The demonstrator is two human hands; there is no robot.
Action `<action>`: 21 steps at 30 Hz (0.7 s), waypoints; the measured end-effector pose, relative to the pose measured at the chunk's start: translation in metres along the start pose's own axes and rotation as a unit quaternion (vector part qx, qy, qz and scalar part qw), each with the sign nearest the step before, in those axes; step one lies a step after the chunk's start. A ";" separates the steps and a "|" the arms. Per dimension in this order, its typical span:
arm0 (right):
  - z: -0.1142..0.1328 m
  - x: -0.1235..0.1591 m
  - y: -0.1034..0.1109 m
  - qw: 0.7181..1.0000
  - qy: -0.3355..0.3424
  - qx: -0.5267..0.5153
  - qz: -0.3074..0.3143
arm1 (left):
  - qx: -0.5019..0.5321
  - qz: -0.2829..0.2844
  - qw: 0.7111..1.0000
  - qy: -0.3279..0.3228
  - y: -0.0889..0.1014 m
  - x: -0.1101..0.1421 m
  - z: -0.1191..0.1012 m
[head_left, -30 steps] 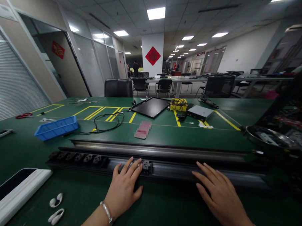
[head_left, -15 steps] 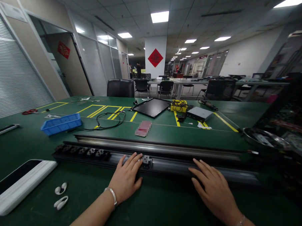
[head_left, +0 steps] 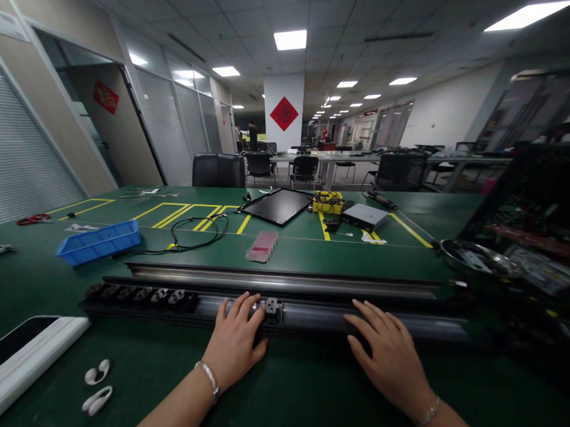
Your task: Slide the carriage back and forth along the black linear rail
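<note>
A long black rail (head_left: 318, 319) with a trough-like channel lies crosswise in front of me. My left hand (head_left: 235, 340) rests over its middle, fingers slightly spread, fingertips on the channel. Just right of those fingertips, one small grey-black block (head_left: 272, 308) sits in the channel; it looks like a socket module. Several similar blocks (head_left: 143, 295) stand in a row at the rail's left end. My right hand (head_left: 387, 353) is open further right, its fingertips at the rail, holding nothing. Behind runs a second long dark rail (head_left: 310, 282).
On the green table are a blue bin (head_left: 99, 242), a black cable (head_left: 201, 238), a blurred pink card-like item (head_left: 263, 246), a dark flat panel (head_left: 278, 205), a grey box (head_left: 364, 216), a metal bowl (head_left: 481, 258), white earbuds (head_left: 97, 385) and a white device (head_left: 37, 360).
The view has shifted a little. My right hand has crept slightly left along the rail toward the single block. My left hand stays in place beside that block.
</note>
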State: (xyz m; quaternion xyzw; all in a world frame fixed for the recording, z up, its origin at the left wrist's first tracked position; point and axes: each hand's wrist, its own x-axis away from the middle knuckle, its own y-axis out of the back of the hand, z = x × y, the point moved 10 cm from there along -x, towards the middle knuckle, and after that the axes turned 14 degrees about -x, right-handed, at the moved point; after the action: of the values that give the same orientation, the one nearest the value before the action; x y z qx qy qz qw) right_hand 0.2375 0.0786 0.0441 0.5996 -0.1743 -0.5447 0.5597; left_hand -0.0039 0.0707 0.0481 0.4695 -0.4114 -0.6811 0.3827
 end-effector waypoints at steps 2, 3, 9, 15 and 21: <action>0.001 0.000 0.000 1.000 -0.001 0.005 -0.007 | -0.002 -0.005 1.000 -0.012 0.000 0.000 -0.001; 0.001 -0.001 0.000 1.000 0.000 0.007 -0.011 | -0.002 -0.008 1.000 -0.017 0.000 0.000 -0.001; 0.014 -0.004 -0.003 0.999 0.020 0.006 -0.029 | 0.007 -0.021 1.000 -0.015 -0.001 0.002 0.000; 0.064 -0.036 -0.016 0.996 0.002 -0.076 -0.050 | 0.019 -0.034 0.999 -0.013 -0.001 0.002 0.000; 0.099 -0.071 -0.034 0.989 -0.068 -0.115 -0.056 | 0.019 -0.056 0.998 -0.016 -0.001 0.004 0.000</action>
State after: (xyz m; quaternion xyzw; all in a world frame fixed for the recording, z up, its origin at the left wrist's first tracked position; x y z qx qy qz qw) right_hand 0.1154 0.0993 0.0693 0.5014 -0.1144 -0.6314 0.5804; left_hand -0.0052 0.0671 0.0460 0.4882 -0.4032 -0.7009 0.3284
